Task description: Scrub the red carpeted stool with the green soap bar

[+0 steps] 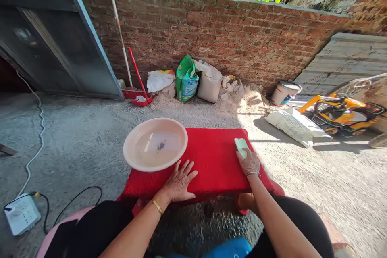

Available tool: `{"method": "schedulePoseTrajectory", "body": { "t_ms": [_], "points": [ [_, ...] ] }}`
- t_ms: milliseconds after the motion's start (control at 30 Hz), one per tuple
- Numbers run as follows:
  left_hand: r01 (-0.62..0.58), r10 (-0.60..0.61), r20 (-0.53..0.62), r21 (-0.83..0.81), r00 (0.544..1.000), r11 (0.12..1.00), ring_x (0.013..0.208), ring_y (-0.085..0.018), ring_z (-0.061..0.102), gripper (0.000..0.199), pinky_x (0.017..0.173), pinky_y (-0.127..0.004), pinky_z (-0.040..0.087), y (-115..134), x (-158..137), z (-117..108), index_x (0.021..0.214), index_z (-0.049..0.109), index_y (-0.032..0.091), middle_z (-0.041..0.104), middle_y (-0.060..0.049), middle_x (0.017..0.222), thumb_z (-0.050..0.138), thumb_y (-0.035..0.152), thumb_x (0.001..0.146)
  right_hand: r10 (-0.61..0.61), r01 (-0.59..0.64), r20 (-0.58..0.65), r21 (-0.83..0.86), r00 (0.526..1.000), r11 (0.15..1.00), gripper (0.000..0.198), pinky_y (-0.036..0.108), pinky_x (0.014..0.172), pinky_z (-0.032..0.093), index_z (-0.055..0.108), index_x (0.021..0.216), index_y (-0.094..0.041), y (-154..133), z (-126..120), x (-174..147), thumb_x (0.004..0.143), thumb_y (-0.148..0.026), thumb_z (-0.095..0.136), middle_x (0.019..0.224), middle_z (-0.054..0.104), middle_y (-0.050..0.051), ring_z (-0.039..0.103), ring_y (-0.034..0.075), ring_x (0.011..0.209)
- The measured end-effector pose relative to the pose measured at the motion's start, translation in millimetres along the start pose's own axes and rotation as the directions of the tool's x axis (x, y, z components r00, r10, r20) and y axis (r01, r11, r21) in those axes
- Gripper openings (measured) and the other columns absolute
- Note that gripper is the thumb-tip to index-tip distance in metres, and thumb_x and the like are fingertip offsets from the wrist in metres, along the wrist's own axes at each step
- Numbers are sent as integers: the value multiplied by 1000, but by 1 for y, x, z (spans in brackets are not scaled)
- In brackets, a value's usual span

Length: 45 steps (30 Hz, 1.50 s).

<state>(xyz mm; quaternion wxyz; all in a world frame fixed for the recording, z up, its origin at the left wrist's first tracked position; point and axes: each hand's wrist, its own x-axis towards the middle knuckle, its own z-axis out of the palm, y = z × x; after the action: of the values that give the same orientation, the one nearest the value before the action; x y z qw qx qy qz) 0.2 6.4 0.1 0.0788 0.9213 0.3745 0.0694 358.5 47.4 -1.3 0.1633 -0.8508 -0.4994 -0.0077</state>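
Observation:
My left hand [180, 183] lies palm down with fingers spread on the near edge of a low table covered in red cloth [211, 157]. Just beyond its fingertips stands a wide, pale pink basin [130, 157] on the table's left side. The basin holds water, and a small dark patch shows in its middle. At the table's right side, my right hand [249, 162] grips the near end of a pale green, flat, phone-shaped slab [241, 145] against the cloth. The slab's near end is partly hidden by my fingers.
Against the brick wall [229, 28] stand a green bag [186, 80], other sacks and a red dustpan [142, 100]. To the right are a paint bucket [286, 92], a white sack [294, 125] and an orange-black toy motorcycle [347, 113]. A power strip [22, 213] with cables lies left.

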Motion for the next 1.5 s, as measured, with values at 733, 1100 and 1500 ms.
{"method": "schedulePoseTrajectory", "body": {
  "t_ms": [733,1100,1500],
  "points": [
    [-11,11,3,-80,1000,997,142,-34,12,88,111,-59,4,-3,-1,1,136,41,25,19,-14,154,64,69,64,-421,390,186,180,888,903,39,28,74,44,57,123,-31,-160,0,-25,89,-50,58,101,49,6,57,20,84],
    [22,-21,13,-51,1000,998,141,-34,16,88,112,-58,6,-1,0,-3,136,42,26,22,-14,153,67,66,62,22,0,220,-100,975,995,47,43,81,44,54,127,-31,-5,-27,58,90,-58,47,105,53,11,57,29,94],
    [26,-26,-12,27,1000,999,139,-33,22,88,113,-57,10,-3,-1,-6,133,44,30,26,-10,153,78,52,54,-295,256,206,194,933,947,41,34,86,43,57,123,-26,33,-50,14,88,-47,53,105,53,7,54,23,94]
  ]
}}
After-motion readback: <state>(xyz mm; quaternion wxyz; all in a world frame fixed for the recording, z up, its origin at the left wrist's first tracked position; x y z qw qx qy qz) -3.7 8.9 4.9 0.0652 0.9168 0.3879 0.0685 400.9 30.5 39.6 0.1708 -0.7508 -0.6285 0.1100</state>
